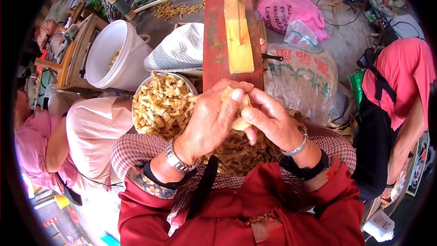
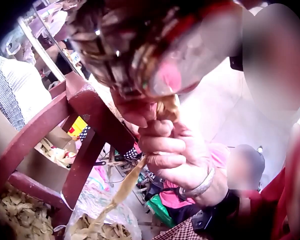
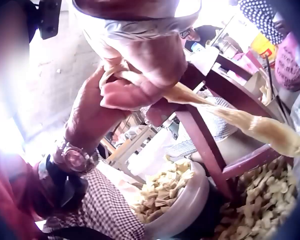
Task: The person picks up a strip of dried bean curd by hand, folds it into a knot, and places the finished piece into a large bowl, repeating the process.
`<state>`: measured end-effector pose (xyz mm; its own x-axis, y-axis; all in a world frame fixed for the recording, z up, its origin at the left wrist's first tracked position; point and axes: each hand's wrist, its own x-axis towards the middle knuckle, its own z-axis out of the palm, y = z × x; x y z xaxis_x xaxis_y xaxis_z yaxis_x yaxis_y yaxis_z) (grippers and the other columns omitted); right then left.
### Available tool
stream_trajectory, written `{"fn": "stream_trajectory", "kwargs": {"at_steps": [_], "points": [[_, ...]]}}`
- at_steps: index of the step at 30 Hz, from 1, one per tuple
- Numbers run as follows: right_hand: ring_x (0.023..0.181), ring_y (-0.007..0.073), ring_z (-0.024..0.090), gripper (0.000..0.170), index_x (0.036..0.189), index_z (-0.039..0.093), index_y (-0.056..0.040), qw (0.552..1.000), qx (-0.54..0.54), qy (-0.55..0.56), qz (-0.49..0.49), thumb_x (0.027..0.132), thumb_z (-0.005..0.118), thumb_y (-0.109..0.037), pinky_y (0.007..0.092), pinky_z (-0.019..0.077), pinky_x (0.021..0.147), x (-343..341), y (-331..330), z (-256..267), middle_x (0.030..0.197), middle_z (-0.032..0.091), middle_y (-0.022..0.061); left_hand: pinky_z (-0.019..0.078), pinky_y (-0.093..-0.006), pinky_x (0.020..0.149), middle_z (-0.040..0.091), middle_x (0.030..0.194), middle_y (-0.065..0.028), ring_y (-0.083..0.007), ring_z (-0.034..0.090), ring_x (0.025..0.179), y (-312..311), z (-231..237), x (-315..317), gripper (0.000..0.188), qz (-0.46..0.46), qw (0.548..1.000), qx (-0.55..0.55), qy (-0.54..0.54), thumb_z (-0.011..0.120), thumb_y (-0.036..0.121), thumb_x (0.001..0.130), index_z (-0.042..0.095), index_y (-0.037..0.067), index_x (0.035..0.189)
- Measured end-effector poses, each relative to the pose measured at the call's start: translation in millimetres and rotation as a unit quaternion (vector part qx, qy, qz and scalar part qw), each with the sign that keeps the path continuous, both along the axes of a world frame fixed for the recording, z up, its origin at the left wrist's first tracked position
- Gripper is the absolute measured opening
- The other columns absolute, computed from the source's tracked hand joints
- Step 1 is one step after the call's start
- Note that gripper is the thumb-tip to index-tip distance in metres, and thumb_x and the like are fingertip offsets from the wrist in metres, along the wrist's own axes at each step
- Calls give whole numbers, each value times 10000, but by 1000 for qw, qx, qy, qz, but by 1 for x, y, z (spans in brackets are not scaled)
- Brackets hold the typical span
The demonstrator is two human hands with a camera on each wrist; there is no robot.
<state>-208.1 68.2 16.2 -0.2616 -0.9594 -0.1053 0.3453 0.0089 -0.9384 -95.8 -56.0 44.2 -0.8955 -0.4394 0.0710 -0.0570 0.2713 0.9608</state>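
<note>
Both hands are close together above the lap, working on a pale yellow, limp strip [image 1: 241, 120]. My left hand [image 1: 205, 116], with a metal watch at its wrist, pinches a looped part of the strip. Curled round the strip beside it are the fingers of my right hand [image 1: 275, 120], a bangle at that wrist. A long tail of the strip [image 3: 250, 125] hangs past the right hand in the right wrist view. In the left wrist view the near hand is mostly hidden behind its blurred watch.
Ahead stands a red wooden bench [image 1: 218, 41] bearing a yellow wooden piece [image 1: 239, 32]. A basin [image 3: 199, 192] of small knotted pieces is at the left; more pieces lie below the hands. A white bucket [image 1: 98, 57], plastic sack [image 1: 300, 82] and other seated people are around.
</note>
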Motion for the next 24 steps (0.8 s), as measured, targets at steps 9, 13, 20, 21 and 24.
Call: {"fn": "stream_trajectory", "kwargs": {"at_steps": [9,13,20,21,24], "points": [[682,95,537,355,1202,409,-64,991,32,98,-86,990,416,-349,210,450,577,2,7,-2,961,527,83,568,-331,647,647,904,-188,-255,663,735,-3,-1,2,521,-49,911,408,-34,357,396,989,555,-68,1116],[964,137,517,372,1174,492,-49,987,1,150,-61,1000,373,-356,244,453,767,-2,10,-4,1129,462,65,572,-344,674,640,924,-208,-264,664,755,-9,-7,5,533,-122,851,507,-60,346,429,987,555,-39,1137],[644,41,419,400,1109,535,-67,981,43,137,-130,977,403,-422,197,370,516,-8,21,-12,768,465,-27,570,-424,702,586,883,-99,-184,577,711,-15,-9,9,586,-97,809,580,-3,368,440,969,545,-98,1122],[594,30,386,390,1071,552,-57,980,53,131,-142,981,403,-405,192,346,500,-12,24,-14,720,448,-39,562,-427,721,559,929,-90,-167,546,683,-20,-10,12,568,-115,809,576,20,352,419,978,539,-96,1126],[533,25,349,393,905,594,-24,979,35,143,-138,984,419,-367,197,300,484,-22,28,-23,698,480,-35,542,-414,742,520,962,-68,-132,471,649,-30,-8,17,529,-106,791,601,53,317,379,994,529,-81,1145]]}}
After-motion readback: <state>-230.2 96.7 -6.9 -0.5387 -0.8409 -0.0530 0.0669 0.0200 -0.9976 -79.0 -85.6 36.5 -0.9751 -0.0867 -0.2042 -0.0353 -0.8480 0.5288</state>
